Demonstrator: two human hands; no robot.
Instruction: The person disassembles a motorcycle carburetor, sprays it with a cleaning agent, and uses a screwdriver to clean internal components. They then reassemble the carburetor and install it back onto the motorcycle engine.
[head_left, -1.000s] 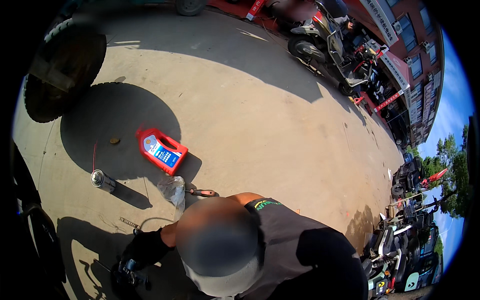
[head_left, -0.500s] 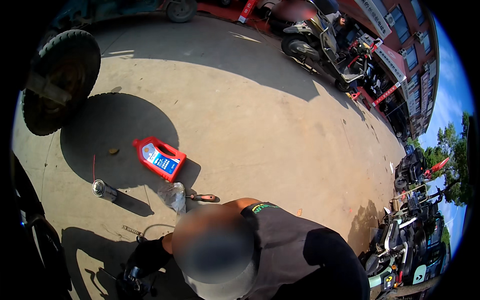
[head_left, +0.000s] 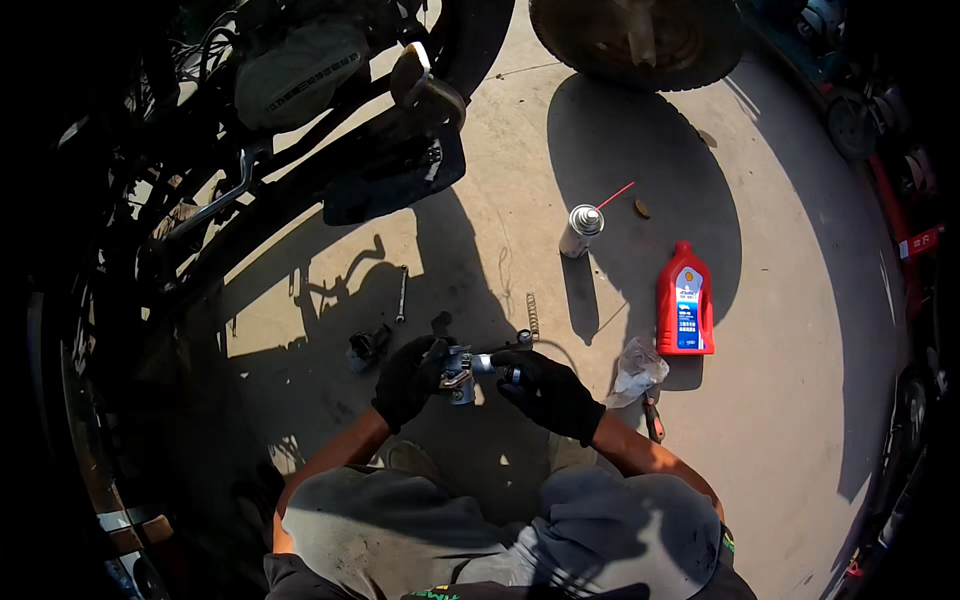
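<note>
Black-gloved left hand [head_left: 408, 378] & right hand [head_left: 548, 392] now in view, both on metal part [head_left: 462, 368].

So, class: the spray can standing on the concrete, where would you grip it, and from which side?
Grip the spray can around its plain cylindrical body, probably from the side facing the person. It stands upright, its red straw points up and away, and no other thing crowds that side.

Concrete floor [head_left: 800, 420]: red oil bottle [head_left: 685, 300], spray can [head_left: 578, 231], spring [head_left: 531, 314], crumpled plastic bag [head_left: 637, 368], wrench [head_left: 401, 294].
</note>
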